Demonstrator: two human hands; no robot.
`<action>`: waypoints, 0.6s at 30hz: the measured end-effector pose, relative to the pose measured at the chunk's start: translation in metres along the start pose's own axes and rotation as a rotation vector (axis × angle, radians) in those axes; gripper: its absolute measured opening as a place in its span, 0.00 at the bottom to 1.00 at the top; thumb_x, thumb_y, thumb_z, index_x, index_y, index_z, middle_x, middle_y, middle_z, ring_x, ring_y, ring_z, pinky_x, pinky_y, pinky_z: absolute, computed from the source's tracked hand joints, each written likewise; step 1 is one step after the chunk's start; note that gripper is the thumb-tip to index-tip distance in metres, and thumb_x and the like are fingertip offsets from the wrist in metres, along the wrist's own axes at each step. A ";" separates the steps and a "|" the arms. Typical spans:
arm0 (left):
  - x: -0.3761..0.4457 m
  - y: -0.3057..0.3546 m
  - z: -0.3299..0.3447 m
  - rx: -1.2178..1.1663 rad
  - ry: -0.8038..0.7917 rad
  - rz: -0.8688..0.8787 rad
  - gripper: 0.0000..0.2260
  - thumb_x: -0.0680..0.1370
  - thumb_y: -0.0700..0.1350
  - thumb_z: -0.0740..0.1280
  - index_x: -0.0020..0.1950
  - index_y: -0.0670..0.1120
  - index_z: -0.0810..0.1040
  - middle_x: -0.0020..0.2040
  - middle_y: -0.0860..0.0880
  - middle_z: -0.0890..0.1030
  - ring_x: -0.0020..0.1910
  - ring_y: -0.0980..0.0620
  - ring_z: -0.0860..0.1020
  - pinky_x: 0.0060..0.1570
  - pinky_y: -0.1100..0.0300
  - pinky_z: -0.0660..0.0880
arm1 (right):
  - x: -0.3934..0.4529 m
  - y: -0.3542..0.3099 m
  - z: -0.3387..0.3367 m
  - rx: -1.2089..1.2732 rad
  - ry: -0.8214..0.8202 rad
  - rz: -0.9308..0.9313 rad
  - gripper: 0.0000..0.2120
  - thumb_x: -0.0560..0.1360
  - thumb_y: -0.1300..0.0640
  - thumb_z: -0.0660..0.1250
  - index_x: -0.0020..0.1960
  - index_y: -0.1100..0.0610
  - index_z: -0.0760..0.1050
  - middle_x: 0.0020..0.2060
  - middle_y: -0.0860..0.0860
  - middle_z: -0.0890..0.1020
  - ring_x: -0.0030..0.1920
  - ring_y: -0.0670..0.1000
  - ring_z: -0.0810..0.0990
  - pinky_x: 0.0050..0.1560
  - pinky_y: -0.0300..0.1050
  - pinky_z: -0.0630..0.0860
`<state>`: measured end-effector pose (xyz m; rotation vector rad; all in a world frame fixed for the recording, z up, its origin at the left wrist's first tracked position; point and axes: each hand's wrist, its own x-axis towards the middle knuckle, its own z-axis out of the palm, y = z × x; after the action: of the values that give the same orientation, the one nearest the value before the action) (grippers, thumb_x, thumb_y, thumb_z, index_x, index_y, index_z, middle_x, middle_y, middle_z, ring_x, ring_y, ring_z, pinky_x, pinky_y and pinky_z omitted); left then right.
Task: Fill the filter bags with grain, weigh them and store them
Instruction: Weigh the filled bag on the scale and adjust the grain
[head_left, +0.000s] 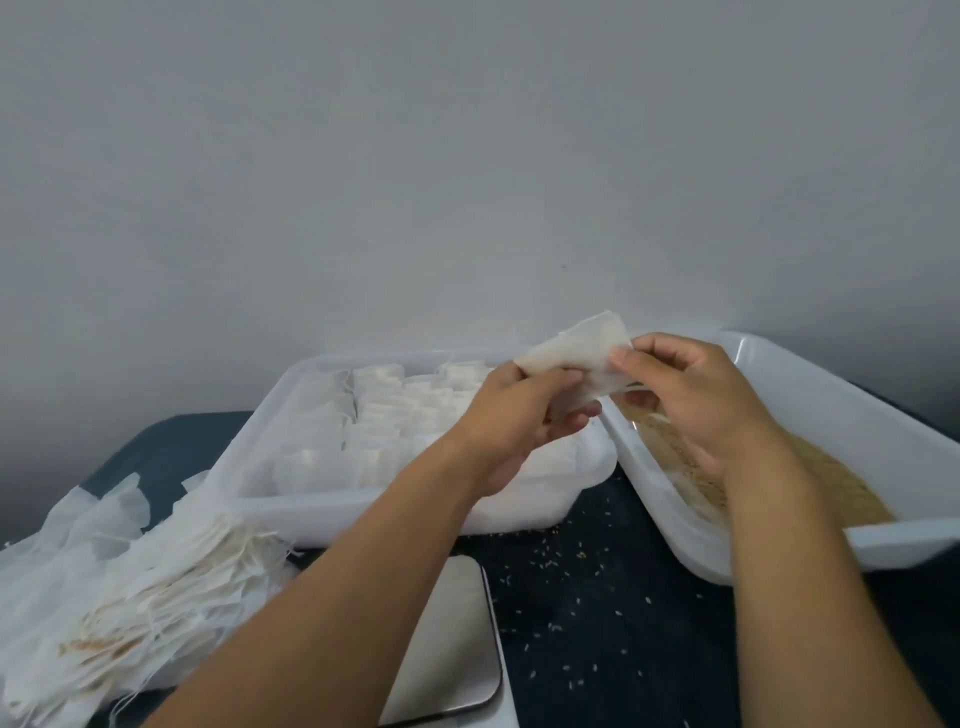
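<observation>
A thin, off-white, slightly see-through paper filter bag (574, 358) is held up in mid-air between both hands, above the gap between the two white plastic tubs. It looks flat and limp, a bit crumpled, with one corner poking up toward the grey wall (467, 156); whether anything is inside can't really be told. The left hand (511, 415) is closed loosely around the bag's lower left edge, thumb on top and fingers curled underneath. The right hand (691, 400) is pinched on the bag's right edge with thumb and forefinger, the other fingers bent in. On the left, a white rectangular plastic tub (260, 467) is packed with rows of filled white bags (395, 415). On the right, a second white plastic tub (831, 410) is filled with tan grain (841, 488). A messy stack of empty filter bags with strings (119, 587) is piled at the near left, just beside a silver flat-topped scale (447, 654). Loose grains (582, 587) are scattered over the dark blue tabletop (623, 649).
</observation>
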<state>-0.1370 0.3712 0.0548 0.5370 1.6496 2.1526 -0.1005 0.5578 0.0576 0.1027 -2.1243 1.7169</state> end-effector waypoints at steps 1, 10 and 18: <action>0.005 0.000 0.005 0.016 0.004 0.000 0.05 0.81 0.39 0.69 0.56 0.44 0.82 0.47 0.49 0.87 0.45 0.50 0.86 0.45 0.62 0.81 | 0.001 0.004 -0.005 -0.005 0.022 0.012 0.07 0.79 0.51 0.72 0.45 0.51 0.86 0.45 0.51 0.87 0.48 0.51 0.85 0.54 0.50 0.81; 0.040 -0.002 0.027 0.220 0.062 0.012 0.07 0.78 0.35 0.72 0.55 0.41 0.80 0.43 0.47 0.83 0.38 0.53 0.83 0.45 0.63 0.81 | 0.006 0.027 -0.034 -0.111 0.022 0.012 0.10 0.81 0.48 0.69 0.47 0.50 0.86 0.43 0.53 0.87 0.44 0.52 0.87 0.50 0.50 0.84; 0.048 -0.008 0.037 0.180 0.025 -0.022 0.08 0.77 0.32 0.72 0.49 0.44 0.80 0.47 0.45 0.83 0.42 0.52 0.83 0.46 0.63 0.83 | 0.004 0.027 -0.044 -0.241 0.109 0.037 0.14 0.81 0.46 0.68 0.40 0.50 0.82 0.37 0.49 0.87 0.39 0.49 0.88 0.56 0.58 0.83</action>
<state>-0.1585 0.4282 0.0592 0.5413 1.8659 2.0146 -0.1008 0.6067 0.0417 -0.0977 -2.2437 1.4369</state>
